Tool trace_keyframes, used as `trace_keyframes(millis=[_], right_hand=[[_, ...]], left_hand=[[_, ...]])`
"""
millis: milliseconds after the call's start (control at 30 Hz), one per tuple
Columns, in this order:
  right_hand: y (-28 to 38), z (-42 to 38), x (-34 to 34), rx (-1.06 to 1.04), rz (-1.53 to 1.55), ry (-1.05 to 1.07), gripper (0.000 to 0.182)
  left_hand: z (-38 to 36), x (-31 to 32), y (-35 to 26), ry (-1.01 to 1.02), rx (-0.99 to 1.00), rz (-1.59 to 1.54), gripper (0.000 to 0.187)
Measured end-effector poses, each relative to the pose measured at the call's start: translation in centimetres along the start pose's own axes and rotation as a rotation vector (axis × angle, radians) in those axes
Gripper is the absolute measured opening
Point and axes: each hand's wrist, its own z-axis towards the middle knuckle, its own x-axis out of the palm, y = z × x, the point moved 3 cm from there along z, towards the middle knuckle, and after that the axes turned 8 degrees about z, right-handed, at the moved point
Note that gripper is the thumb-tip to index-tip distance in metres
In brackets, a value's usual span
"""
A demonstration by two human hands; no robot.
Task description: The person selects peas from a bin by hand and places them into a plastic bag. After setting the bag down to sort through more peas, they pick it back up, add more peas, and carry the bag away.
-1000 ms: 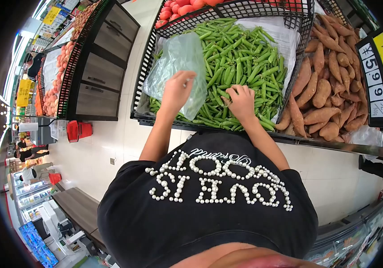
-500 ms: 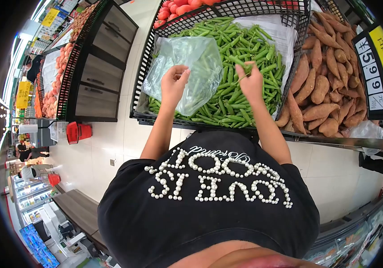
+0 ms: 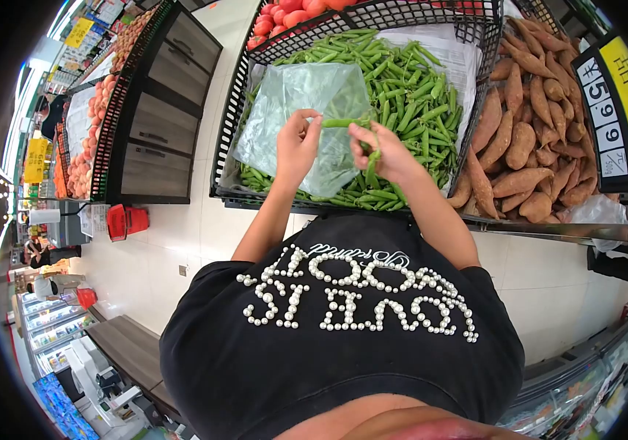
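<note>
Several green pea pods sit in my right hand [image 3: 386,150], closed around them: one bright, smooth, plump pod [image 3: 343,123] points left from my fingertips, and others hang below my palm. Its left tip reaches right beside my left hand [image 3: 298,150], whose thumb and fingers are bent close together; I cannot tell whether they grip anything. My two hands are apart, with that single pod spanning the gap between them, above a pale, see-through plastic bag [image 3: 292,92]. The bag is wrinkled and spread over the left part of a heap of pea pods [image 3: 420,95].

The heap lies in a black slotted crate [image 3: 227,125]. The crate's left wall stands just beside the bag, and its near edge runs below my wrists. To the right of my right hand, open air lies above the pods, as far as the crate's right wall. White paper [image 3: 452,59] lines the far right corner.

Beyond the far wall are red tomatoes [image 3: 281,15]. Past the right wall, brown sweet potatoes [image 3: 523,147] are piled up, with a yellow and white price sign [image 3: 611,110] standing farther right. Well to the left, across pale floor tiles [image 3: 174,246], are a red basket [image 3: 127,221] and a dark cabinet [image 3: 171,103].
</note>
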Motion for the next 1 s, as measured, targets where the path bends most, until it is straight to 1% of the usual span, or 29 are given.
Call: trace_keyframes(millis=[33, 67, 100, 167, 200, 300, 333, 367, 433, 500, 567, 600, 700, 733, 833, 900, 933, 967, 1000], right_hand=[[-0.7, 0.5, 0.2, 0.054, 0.042, -0.011, 0.023], [-1.3, 1.5, -0.1, 0.095, 0.051, 0.023, 0.023], [-2.1, 2.9, -0.6, 0.090, 0.045, 0.002, 0.024], [-3.0, 5.5, -0.3, 0.078, 0.033, -0.038, 0.027], [-3.1, 6.2, 0.2, 0.090, -0.054, -0.056, 0.023], [-5.4, 11.2, 1.4, 0.131, -0.008, 0.138, 0.020], [-5.7, 13.2, 2.1, 0.124, 0.061, 0.152, 0.021], [-5.9, 15.0, 3.0, 0.112, 0.160, 0.137, 0.023], [-5.7, 17.0, 4.7, 0.075, 0.354, 0.027, 0.028], [-5.4, 17.3, 5.0, 0.034, 0.497, -0.104, 0.033], [-4.7, 15.1, 5.6, -0.003, 0.525, -0.229, 0.040], [-3.9, 12.4, 6.5, -0.026, 0.491, -0.325, 0.057], [-5.0, 9.8, 4.6, 0.032, 0.318, -0.121, 0.056], [-4.4, 7.7, 4.8, 0.001, 0.333, -0.100, 0.044], [-0.9, 2.4, 3.6, -0.319, -0.013, 0.214, 0.031], [3.0, 0.6, 1.0, -0.519, -0.378, 0.045, 0.024], [5.4, 0.2, 0.1, -0.565, -0.609, -0.142, 0.026], [8.0, 0.4, -1.3, -0.608, -0.837, -0.333, 0.030], [9.9, 2.4, -4.7, -0.785, -1.259, -0.492, 0.043]], left_hand=[[-0.2, -0.1, -0.2, -0.023, 0.001, -0.028, 0.009], [-0.4, -0.2, -0.3, -0.046, 0.002, -0.054, 0.008], [-0.6, -0.3, -0.4, -0.064, 0.002, -0.079, 0.008], [-0.8, -0.4, -0.5, -0.053, 0.076, 0.068, 0.009], [-0.8, -0.5, -0.4, -0.051, 0.116, 0.144, 0.010], [-1.1, 0.5, 0.0, 0.042, 0.241, 0.128, 0.013], [-1.2, 0.6, 0.1, 0.091, 0.164, 0.101, 0.013], [-1.2, 0.5, -0.4, 0.079, 0.138, 0.052, 0.013], [-1.2, 0.3, -1.4, 0.044, 0.080, -0.051, 0.014], [-0.5, -1.0, -0.5, -0.059, 0.024, -0.242, 0.013], [-0.1, -2.6, -1.6, -0.135, -0.014, -0.385, 0.013], [0.2, -3.2, -1.4, -0.157, -0.006, -0.383, 0.013], [0.5, -4.2, -1.3, -0.209, -0.028, -0.366, 0.015], [0.5, -4.3, -1.1, -0.215, -0.042, -0.378, 0.015], [0.6, -4.4, -0.9, -0.214, -0.059, -0.389, 0.016], [0.7, -4.3, -1.4, -0.208, -0.061, -0.379, 0.016], [0.9, -4.2, -1.5, -0.199, -0.052, -0.372, 0.016], [1.0, -4.1, -1.5, -0.194, -0.052, -0.386, 0.015], [1.2, -3.9, -1.6, -0.186, -0.048, -0.398, 0.014]])
